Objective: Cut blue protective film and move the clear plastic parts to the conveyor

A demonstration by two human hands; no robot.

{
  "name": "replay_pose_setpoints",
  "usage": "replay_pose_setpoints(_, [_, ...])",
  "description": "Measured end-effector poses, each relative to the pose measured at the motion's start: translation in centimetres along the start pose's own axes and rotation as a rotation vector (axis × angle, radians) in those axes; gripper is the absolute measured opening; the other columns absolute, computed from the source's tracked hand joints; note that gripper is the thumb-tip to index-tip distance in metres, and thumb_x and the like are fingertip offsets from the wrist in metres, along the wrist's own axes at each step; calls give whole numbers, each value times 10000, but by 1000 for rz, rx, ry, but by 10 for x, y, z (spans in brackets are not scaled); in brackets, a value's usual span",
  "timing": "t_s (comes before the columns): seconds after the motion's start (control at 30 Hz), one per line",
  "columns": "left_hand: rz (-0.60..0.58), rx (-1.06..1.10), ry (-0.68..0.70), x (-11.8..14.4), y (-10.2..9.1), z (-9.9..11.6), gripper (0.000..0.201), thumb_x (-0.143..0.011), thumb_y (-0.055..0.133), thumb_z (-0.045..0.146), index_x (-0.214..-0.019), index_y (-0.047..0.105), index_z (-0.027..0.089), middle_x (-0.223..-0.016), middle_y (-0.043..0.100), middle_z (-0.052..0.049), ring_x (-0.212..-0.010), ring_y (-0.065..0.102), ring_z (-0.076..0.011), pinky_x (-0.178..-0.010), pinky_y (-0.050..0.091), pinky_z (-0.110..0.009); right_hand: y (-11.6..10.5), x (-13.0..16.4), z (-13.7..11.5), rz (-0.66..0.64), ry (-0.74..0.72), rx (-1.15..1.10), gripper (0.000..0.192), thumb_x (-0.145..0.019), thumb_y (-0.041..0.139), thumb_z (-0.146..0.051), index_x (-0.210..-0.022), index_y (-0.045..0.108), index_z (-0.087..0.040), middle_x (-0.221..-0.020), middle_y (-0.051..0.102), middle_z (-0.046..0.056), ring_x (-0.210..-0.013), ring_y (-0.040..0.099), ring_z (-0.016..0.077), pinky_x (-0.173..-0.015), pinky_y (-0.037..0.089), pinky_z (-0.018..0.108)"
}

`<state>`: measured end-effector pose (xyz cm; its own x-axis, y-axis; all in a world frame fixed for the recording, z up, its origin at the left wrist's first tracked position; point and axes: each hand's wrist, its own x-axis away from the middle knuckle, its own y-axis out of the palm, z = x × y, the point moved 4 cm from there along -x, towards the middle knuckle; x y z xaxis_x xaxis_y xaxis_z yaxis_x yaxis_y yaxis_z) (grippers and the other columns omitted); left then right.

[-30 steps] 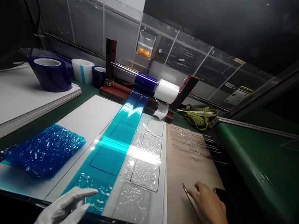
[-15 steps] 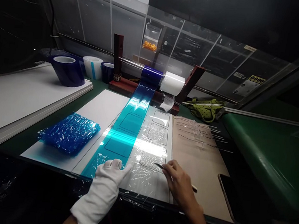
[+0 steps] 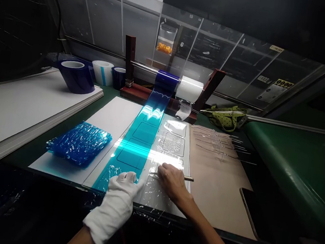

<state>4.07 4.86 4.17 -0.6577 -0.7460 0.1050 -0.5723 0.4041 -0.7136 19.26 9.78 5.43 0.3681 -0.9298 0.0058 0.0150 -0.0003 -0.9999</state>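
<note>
The left hand, in a white glove, lies flat with fingers spread on the near end of the blue film, close to the tabletop's near edge; it grips nothing. The bare right hand is just beside it, fingers curled round a thin metal tool that lies across the clear film, its tip pointing toward the glove. The blue film runs as a strip from a roll on a rod held by a red-brown stand at the far edge, with a white roll next to it on the same rod. Both films cover a white board marked with rounded rectangles. Left of the strip, on that board, rests a crumpled pile of blue film pieces. Right of the clear film lies a tan sheet with thin clear parts at its far end, well clear of the hands. At the far left corner stand a dark blue tape roll, a white one and a smaller blue one, the first on stacked white sheets. A green spotted cloth lies behind the tan sheet. Nothing lies between the hands and the films.
</note>
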Motion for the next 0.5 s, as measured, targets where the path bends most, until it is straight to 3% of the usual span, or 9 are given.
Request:
replay_pose_setpoints(0.13, [67, 623, -267, 18, 3, 1, 929, -503, 747, 495, -1355, 446, 280, -1079, 581, -110, -968, 589, -287, -770, 486, -392, -4, 33, 35, -14, 75, 29, 187, -901, 482, -117, -768, 580, -206, -782, 629, -13, -683, 548, 116, -511, 185, 260])
replay_pose_setpoints(0.2, [162, 822, -301, 25, 8, 10, 987, -494, 784, 506, -1382, 416, 282, -1146, 560, -129, -1060, 547, -320, -877, 449, -441, -5, 55, 57, -21, 130, 51, 197, -896, 479, -123, -746, 579, -205, -763, 631, -9, -677, 564, 125, -513, 195, 257])
replay_pose_setpoints(0.33, [423, 695, -290, 36, 15, 30, 657, -765, 667, 302, -1373, 426, 351, -1157, 575, -115, -1045, 564, -245, -879, 452, -352, -8, 102, 93, -32, 246, 96, 209, -886, 458, -141, -723, 568, -210, -724, 635, 2, -611, 585, 150, -484, 197, 252])
replay_pose_setpoints(0.5, [577, 619, -413, 37, 15, 22, 422, -804, 641, 364, -1209, 575, 461, -990, 614, -53, -822, 603, -185, -771, 482, -332, -13, 148, 107, 42, 377, -52, 151, -909, 463, -278, -793, 555, -250, -777, 654, -21, -632, 627, 159, -498, 333, 240])
